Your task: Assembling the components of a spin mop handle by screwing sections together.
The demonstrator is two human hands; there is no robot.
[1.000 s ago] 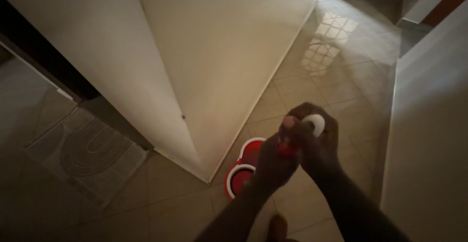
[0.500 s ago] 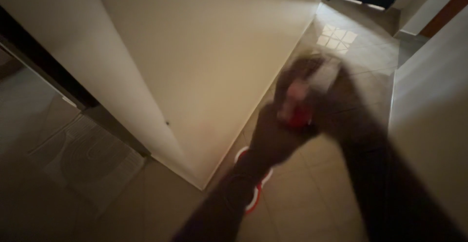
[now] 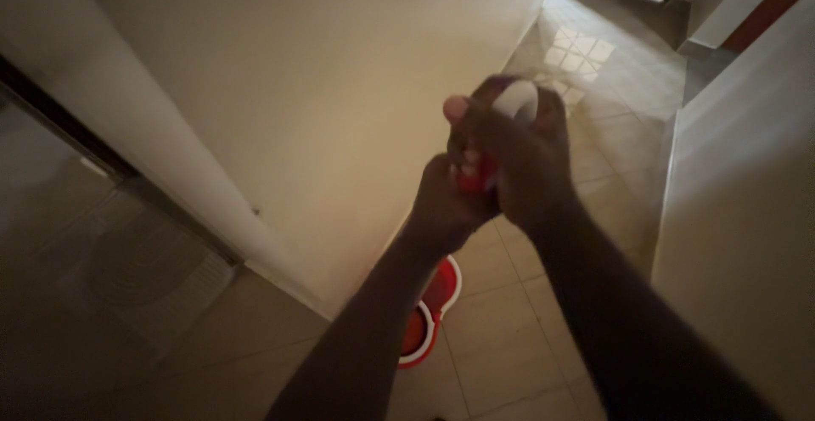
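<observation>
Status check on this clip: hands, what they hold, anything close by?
Left hand and right hand both closed on the red-and-white handle. Red bucket on the tiled floor below the forearms. Wall corner close on the left.

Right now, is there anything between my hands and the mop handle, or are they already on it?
Nothing visible stands between them. The left hand and right hand are both wrapped around the mop handle, its white top showing above the fingers. The red bucket sits on the floor below.
</observation>
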